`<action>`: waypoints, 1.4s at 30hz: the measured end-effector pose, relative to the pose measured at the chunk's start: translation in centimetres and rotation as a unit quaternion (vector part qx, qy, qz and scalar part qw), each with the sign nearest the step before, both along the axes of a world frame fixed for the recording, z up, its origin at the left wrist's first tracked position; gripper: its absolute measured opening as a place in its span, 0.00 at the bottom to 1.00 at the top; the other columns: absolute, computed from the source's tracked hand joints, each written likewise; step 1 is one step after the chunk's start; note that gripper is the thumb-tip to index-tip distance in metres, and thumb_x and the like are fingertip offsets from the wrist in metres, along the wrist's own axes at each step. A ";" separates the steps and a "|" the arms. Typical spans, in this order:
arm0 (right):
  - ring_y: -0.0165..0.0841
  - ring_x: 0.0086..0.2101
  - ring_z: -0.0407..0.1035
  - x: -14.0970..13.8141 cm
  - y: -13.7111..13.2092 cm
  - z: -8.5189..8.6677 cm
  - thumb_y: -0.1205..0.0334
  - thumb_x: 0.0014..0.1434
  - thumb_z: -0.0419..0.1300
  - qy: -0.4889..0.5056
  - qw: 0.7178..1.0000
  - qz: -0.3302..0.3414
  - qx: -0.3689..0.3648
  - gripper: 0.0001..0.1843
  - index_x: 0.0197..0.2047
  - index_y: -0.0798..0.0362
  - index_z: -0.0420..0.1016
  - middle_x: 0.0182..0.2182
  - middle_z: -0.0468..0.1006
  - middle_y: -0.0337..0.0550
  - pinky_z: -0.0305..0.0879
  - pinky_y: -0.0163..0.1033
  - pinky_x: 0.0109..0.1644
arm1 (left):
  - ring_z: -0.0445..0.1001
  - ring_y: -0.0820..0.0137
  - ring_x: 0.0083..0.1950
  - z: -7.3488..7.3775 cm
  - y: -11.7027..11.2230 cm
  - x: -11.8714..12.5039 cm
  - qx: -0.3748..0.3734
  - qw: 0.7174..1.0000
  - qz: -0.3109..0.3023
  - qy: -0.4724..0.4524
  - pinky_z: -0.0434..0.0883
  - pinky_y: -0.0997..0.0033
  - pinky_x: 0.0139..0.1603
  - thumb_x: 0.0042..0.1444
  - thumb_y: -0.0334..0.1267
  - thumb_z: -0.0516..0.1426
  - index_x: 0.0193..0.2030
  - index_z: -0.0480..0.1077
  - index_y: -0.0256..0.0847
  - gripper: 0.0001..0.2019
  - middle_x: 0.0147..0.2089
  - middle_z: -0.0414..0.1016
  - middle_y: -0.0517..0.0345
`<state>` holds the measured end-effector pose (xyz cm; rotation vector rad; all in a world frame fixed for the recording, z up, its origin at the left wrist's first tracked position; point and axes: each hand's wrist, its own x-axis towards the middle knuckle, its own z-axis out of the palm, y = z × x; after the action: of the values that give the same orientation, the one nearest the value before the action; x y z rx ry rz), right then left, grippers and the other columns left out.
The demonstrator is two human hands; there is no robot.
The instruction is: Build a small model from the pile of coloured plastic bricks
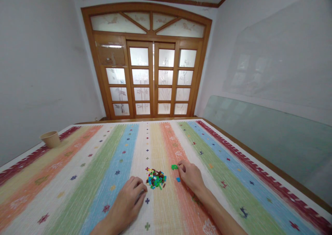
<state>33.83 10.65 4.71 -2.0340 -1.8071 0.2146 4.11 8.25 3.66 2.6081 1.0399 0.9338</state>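
Small bricks (156, 179) in a multicoloured heap: green, blue, brown.

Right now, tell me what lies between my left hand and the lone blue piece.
The head view shows a pile of small multicolored pieces between them.

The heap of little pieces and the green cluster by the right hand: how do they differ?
The heap mixes green, blue, brown and other colours; the green cluster looks all green. The heap is far larger than the green cluster. The heap lies mostly on the yellow stripe, while the green cluster shows against the orange stripe, beside the right hand. Both include green.
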 end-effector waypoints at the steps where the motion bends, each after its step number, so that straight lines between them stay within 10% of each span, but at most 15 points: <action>1: 0.36 0.36 0.79 -0.2 -0.1 0.0 0.64 0.69 0.57 0.002 1.000 0.009 0.002 0.12 0.46 0.49 0.84 0.33 0.86 0.43 0.57 0.35 0.36 | 0.76 0.62 0.44 0.0 0.0 0.0 0.001 1.000 0.000 -0.001 0.75 0.64 0.46 0.67 0.30 0.55 0.40 0.72 0.45 0.07 0.43 0.76 0.54; 21: 0.35 0.34 0.78 -4.4 -3.0 -0.9 0.62 0.63 0.62 0.062 0.976 0.208 0.008 0.08 0.42 0.49 0.84 0.32 0.85 0.42 0.59 0.35 0.39 | 0.76 0.61 0.45 -0.3 0.1 0.1 -0.002 1.000 0.001 0.007 0.75 0.62 0.46 0.68 0.30 0.54 0.40 0.73 0.44 0.07 0.43 0.76 0.53; 42: 0.37 0.35 0.80 -5.0 -3.4 -0.8 0.60 0.63 0.63 0.074 0.973 0.216 -0.018 0.09 0.43 0.49 0.85 0.35 0.87 0.43 0.60 0.35 0.38 | 0.77 0.61 0.44 0.1 0.0 0.1 -0.004 1.000 0.002 0.004 0.75 0.61 0.46 0.67 0.30 0.54 0.40 0.73 0.44 0.08 0.42 0.77 0.53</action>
<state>28.85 7.24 3.86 -1.5739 -2.1374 0.5122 4.20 8.22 3.78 2.6072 1.0484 0.9187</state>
